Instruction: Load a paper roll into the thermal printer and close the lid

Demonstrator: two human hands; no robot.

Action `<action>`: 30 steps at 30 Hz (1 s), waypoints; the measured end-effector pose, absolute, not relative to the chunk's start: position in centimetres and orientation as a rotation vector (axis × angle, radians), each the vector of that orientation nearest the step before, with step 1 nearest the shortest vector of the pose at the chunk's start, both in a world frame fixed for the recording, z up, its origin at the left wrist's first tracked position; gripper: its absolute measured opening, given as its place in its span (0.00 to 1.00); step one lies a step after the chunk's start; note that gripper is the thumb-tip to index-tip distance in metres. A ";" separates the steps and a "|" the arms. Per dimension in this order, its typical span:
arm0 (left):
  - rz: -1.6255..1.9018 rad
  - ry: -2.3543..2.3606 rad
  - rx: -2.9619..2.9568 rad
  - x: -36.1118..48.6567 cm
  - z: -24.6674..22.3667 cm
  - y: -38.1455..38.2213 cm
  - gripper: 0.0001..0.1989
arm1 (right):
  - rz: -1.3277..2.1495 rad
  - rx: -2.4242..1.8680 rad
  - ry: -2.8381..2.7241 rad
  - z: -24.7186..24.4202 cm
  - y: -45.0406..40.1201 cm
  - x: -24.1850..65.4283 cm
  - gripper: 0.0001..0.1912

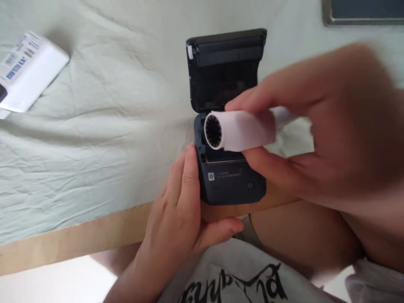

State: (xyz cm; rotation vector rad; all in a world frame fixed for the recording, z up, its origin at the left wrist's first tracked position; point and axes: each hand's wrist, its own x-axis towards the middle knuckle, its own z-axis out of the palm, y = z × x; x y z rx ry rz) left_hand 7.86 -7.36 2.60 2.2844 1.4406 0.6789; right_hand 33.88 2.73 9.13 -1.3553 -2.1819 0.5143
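Note:
A small dark portable label printer lies near the table's front edge with its lid flipped up. Over its compartment, my right hand pinches a white label roll between thumb and fingers. The roll's dark, toothed-looking core faces left, and a loose strip trails behind it near the palm. My left hand rests along the printer's left side. Its fingertips touch the casing, its fingers are stretched out, and its thumb is spread below the printer's front. Much of the compartment is hidden by the roll and right hand.
A white packet with blue print and barcodes lies at far left, with a dark object partly over it. A dark, metal-rimmed object is cut off at top right. Wrinkled pale cloth covers the table behind its bare wooden edge.

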 end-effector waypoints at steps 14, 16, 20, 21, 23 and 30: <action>0.859 1.440 2.195 9.0 2.1 -7.7 0.56 | 0.185 -1.066 -2.359 8.5 2.1 33.3 0.11; 0.895 1.410 2.179 8.7 2.2 -7.6 0.52 | 0.258 -0.993 -2.397 8.7 1.9 33.5 0.12; 0.717 1.338 2.223 7.6 2.9 -7.3 0.46 | 0.297 -0.783 -2.572 9.0 2.0 33.8 0.12; 0.654 1.316 2.235 7.4 3.1 -7.1 0.44 | 0.292 -0.780 -2.558 9.1 2.0 34.0 0.13; 0.622 1.301 2.240 7.3 3.3 -7.1 0.40 | 0.273 -0.871 -2.471 9.1 1.9 34.2 0.13; 0.806 1.358 2.200 8.5 2.4 -7.7 0.34 | 0.190 -1.333 -2.286 8.0 3.3 34.2 0.29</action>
